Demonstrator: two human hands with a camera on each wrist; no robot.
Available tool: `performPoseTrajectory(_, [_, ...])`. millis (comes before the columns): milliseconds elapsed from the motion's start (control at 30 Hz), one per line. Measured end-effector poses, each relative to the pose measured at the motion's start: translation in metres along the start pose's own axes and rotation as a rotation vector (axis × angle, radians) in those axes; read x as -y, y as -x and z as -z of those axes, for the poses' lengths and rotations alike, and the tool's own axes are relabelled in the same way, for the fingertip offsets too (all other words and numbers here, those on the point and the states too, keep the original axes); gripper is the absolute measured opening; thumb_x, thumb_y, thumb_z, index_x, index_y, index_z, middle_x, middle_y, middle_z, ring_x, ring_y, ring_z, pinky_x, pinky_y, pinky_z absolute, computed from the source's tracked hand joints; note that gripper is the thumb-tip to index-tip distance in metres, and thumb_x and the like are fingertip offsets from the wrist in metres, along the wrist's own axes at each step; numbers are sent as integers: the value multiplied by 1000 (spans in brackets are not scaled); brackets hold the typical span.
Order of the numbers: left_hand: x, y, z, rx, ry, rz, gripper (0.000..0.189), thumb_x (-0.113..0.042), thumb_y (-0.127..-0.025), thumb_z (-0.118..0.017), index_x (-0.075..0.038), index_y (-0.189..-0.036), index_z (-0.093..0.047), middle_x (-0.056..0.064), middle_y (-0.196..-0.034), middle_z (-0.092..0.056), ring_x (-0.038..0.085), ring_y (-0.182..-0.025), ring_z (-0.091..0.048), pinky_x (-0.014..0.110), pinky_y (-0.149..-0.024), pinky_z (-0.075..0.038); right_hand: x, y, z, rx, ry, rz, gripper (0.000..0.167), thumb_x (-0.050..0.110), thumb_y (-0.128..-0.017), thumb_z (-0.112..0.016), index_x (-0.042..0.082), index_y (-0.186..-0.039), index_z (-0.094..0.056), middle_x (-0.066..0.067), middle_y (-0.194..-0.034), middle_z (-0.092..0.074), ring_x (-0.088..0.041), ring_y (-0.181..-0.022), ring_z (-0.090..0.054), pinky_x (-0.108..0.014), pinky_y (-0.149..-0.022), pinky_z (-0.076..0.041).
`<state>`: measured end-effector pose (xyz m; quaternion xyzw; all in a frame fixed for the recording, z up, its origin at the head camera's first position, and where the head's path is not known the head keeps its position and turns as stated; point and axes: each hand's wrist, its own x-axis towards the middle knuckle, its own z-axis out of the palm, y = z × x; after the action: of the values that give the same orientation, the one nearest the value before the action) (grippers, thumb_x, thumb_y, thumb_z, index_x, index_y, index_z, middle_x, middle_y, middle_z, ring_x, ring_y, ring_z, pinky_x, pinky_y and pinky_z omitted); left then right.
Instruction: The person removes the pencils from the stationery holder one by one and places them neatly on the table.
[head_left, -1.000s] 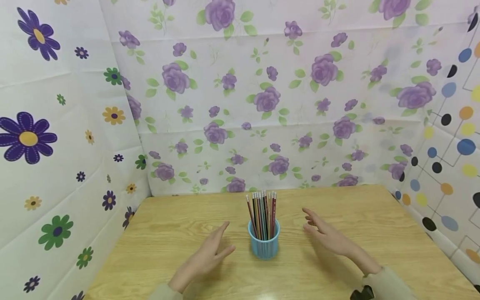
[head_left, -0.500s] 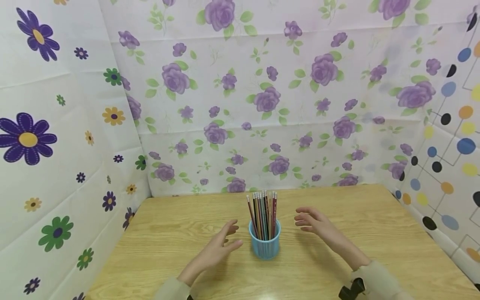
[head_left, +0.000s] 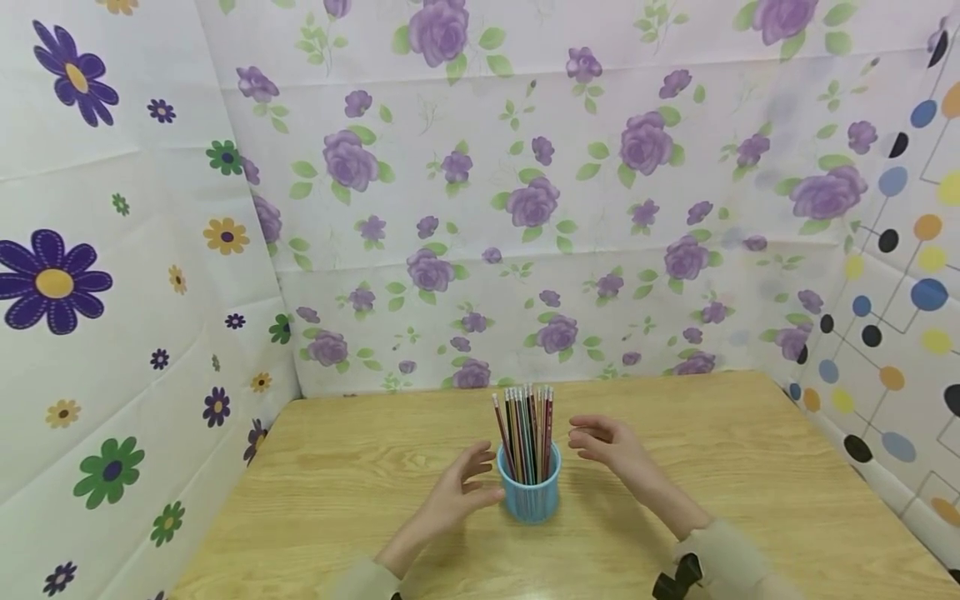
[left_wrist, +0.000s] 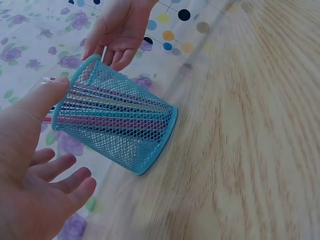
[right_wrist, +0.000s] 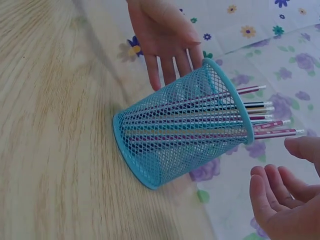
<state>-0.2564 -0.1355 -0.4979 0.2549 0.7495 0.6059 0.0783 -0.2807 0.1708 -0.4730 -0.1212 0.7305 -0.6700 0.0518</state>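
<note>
A light blue mesh pencil cup [head_left: 532,502] stands upright on the wooden table, filled with several pencils [head_left: 527,437] whose eraser ends point up. Just left of the cup is my left hand [head_left: 456,493], fingers loosely bent and thumb near the rim; whether the thumb touches cannot be told. On the other side, a little apart from the cup, my right hand [head_left: 617,450] hangs with relaxed fingers and holds nothing. The left wrist view has the mesh cup [left_wrist: 117,115] between both hands. Through the mesh in the right wrist view, the pencils [right_wrist: 275,133] lean together.
The wooden table [head_left: 360,442] reaches back to a cloth wall [head_left: 480,200] printed with purple roses. A flower-printed cloth [head_left: 150,375] hangs on the left, and a dotted cloth [head_left: 900,350] on the right. A black strap [head_left: 677,577] sits at the right sleeve.
Both hands have moved inward toward the cup, the left one rightward and the right one leftward. Their fingers have bent a little more. The cup and pencils have stayed in place.
</note>
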Motion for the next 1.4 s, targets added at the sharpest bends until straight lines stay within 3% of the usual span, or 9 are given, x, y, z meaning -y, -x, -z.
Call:
performPoseTrajectory(300, [-2, -8, -6, 14, 38, 3, 80, -11, -92, -74, 9, -152, -24, 30, -150, -38, 46, -137, -39, 59, -112, -33, 1, -11, -12, -19, 28, 13, 44, 16, -98, -66, -10, -131, -56, -19, -117, -65, -18, -101, -65, -36, -91, -56])
performPoseTrajectory(500, [-4, -13, -9, 26, 61, 8, 85, -13, -91, -75, 5, -154, -22, 27, -154, -35, 45, -139, -36, 58, -114, -30, 1, -16, -23, -51, 45, -11, 39, 19, -95, -71, -6, -123, -62, -13, -111, -67, -22, -101, -65, -43, -92, -56])
performPoseTrajectory(767, [-6, -19, -14, 22, 103, 7, 86, -11, -89, -77, 2, -155, -23, 28, -155, -32, 45, -141, -34, 53, -115, -30, 4, -21, -33, -79, 55, -33, 34, 21, -94, -73, -5, -115, -66, -11, -105, -68, -21, -97, -64, -36, -84, -59])
performPoseTrajectory(1100, [-4, -24, -18, 33, 135, 20, 87, -8, -88, -77, 2, -155, -21, 28, -156, -29, 44, -141, -33, 47, -116, -30, 1, -24, -34, -85, 58, -40, 24, 15, -97, -68, -5, -109, -67, -6, -97, -67, -18, -91, -63, -35, -82, -59])
performPoseTrajectory(1400, [-1, -27, -19, 28, 136, 13, 87, -9, -89, -76, 1, -156, -21, 26, -157, -29, 43, -143, -32, 49, -117, -27, 4, -23, -34, -86, 96, -29, 20, 16, -97, -68, -2, -106, -66, -7, -96, -67, -18, -91, -62, -48, -89, -55])
